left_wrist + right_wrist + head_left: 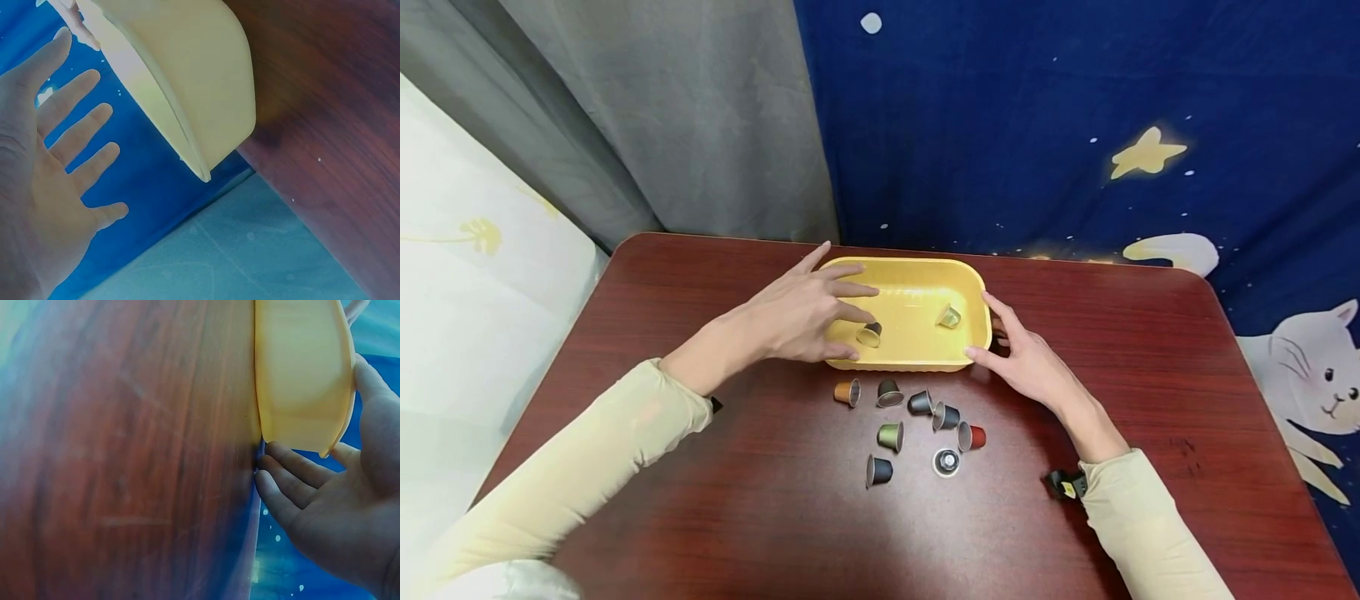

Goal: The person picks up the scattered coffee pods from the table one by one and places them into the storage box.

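A yellow plastic basin (910, 357) stands near the table's far edge. Inside lie a green coffee capsule (950, 317) at the right and a dark one with a gold lid (869, 335) at the left. Over the basin's left end hovers my left hand (797, 312), fingers spread and holding nothing; the left wrist view shows it apart from the rim. My right hand (1030, 358) holds the right end, thumb at the near corner and index finger at the rim farther back. In the right wrist view, its other fingers (290, 481) lie low against the end wall.
Several coffee capsules lie scattered before the basin, among them an orange one (844, 392), a green one (889, 436), a red one (977, 437) and a black one (882, 471). A grey curtain (700, 125) and a blue curtain (1000, 125) hang behind the table (760, 500).
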{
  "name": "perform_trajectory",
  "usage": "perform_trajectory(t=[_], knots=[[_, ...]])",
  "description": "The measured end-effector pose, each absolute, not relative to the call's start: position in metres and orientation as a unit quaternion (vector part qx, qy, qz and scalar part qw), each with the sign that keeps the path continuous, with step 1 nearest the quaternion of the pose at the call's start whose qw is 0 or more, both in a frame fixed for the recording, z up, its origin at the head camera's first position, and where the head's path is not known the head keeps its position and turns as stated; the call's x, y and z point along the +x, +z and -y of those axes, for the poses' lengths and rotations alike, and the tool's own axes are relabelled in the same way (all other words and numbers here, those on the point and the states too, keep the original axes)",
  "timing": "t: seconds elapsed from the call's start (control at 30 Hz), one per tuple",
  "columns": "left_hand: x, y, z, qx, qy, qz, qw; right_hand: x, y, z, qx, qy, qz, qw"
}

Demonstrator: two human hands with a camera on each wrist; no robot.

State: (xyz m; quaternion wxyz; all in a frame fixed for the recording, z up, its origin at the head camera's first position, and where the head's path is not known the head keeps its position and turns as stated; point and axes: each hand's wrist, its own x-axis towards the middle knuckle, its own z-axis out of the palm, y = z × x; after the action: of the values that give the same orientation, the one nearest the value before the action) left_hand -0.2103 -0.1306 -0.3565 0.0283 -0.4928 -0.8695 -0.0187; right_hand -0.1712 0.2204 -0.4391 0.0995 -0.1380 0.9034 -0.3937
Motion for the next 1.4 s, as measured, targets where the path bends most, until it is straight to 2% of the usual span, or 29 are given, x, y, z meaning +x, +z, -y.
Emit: perform_trajectory(t=[0.6,1.4], knots=[[-0.193,-0.360,0.141,-0.516,-0.080,0.845,0.115,-0.174,-0.439,-0.220,-0.140,-0.394,-0.903,0.099],[-0.156,-0.382,0.155,-0.500,-0.119,0.850,0.116,-0.170,-0.441,-0.220,-0.132,-0.386,-0.907,0.101]])
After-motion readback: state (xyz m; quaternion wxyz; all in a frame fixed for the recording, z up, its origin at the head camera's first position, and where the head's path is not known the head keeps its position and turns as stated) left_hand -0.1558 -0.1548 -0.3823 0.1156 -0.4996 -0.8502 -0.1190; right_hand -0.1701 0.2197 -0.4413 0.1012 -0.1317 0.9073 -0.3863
